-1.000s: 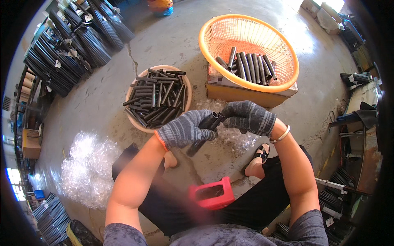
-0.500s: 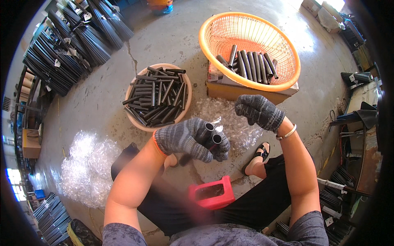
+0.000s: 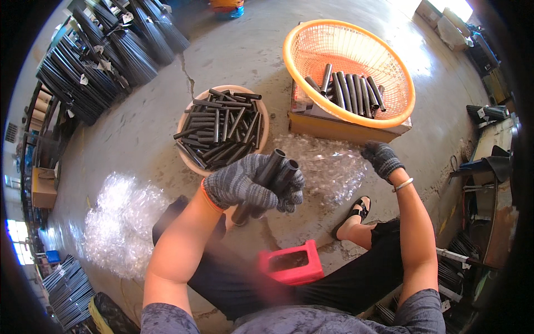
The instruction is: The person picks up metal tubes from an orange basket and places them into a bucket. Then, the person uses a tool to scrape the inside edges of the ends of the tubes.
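Two dark metal tubes (image 3: 272,170) stand side by side in my left hand (image 3: 239,182), their open ends tilted up. The gray glove's fingers wrap round them, and their lower ends show beneath the hand. Off to the right, my gloved right hand (image 3: 382,160) hovers by the edge of a heap of clear plastic film (image 3: 328,167). Its fingers are bunched together; whatever they hold, if anything, is hidden. Just beyond my left hand, a pale round basin (image 3: 263,133) is heaped with short dark tubes (image 3: 225,131).
An orange plastic basket (image 3: 409,106) with several dark tubes rests tilted on a cardboard box (image 3: 345,127). More clear film (image 3: 122,222) lies at the left. A red plastic stool (image 3: 292,264) stands between my legs. Bundles of long rods (image 3: 78,78) fill the far left.
My right hand has moved away to the right, toward the box. My left hand has turned the two tubes more upright, and a shiny scrap near their ends no longer shows.
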`<control>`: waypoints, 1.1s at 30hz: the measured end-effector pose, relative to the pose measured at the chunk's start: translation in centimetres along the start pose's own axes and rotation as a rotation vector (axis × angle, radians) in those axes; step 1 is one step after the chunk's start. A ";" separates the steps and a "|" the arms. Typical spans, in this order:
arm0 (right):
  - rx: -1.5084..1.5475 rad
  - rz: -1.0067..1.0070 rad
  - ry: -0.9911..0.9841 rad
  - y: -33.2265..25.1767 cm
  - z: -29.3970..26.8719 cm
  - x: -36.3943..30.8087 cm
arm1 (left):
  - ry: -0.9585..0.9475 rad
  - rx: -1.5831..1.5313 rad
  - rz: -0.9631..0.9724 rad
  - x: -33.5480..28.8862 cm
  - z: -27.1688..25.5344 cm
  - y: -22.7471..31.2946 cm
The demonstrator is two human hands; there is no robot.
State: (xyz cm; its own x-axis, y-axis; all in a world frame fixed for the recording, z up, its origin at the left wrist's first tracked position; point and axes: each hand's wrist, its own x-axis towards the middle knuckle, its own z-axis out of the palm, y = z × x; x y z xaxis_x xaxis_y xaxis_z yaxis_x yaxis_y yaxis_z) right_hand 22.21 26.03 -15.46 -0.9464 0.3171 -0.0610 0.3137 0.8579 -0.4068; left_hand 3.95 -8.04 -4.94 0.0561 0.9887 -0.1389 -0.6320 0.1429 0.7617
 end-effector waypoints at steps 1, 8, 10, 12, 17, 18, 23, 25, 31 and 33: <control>-0.002 0.066 -0.018 1.3 0.4 -0.2 | 0.051 -0.033 0.026 -0.2 0.3 -0.2; -0.477 0.480 -0.600 8.2 4.0 -2.2 | 0.212 -0.048 0.019 0.1 0.7 0.4; -0.387 0.157 -0.469 1.2 0.6 -2.6 | 0.256 0.012 -0.003 -0.1 0.7 0.5; -0.074 -0.074 -0.200 0.3 -0.3 -1.5 | 0.257 0.085 -0.059 1.5 0.8 0.4; 1.427 -0.285 -0.390 -15.5 -3.7 1.6 | 0.200 0.104 -0.016 1.5 2.4 0.9; 1.464 -0.405 -0.393 -16.1 -2.5 2.1 | 0.196 0.121 -0.009 2.0 2.5 1.1; 1.163 -0.151 -0.266 -17.4 0.0 2.0 | 0.297 0.206 0.068 2.2 0.8 2.0; 0.625 -0.515 0.177 -17.1 1.0 2.3 | 0.407 0.295 0.166 2.2 0.8 1.7; 0.549 -0.486 0.056 -14.5 4.9 2.4 | 0.329 0.132 0.123 3.0 1.2 0.3; 0.705 -0.277 0.007 -11.1 8.2 2.6 | 0.417 0.212 0.122 4.0 0.6 0.0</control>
State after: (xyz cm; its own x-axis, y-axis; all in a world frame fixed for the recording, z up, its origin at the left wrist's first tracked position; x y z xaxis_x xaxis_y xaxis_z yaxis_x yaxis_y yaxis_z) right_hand 15.61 14.03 -18.57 -0.9823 0.1317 0.1328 -0.0610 0.4459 -0.8930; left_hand 4.68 -4.05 -5.12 -0.3505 0.9027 -0.2497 -0.4407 0.0763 0.8944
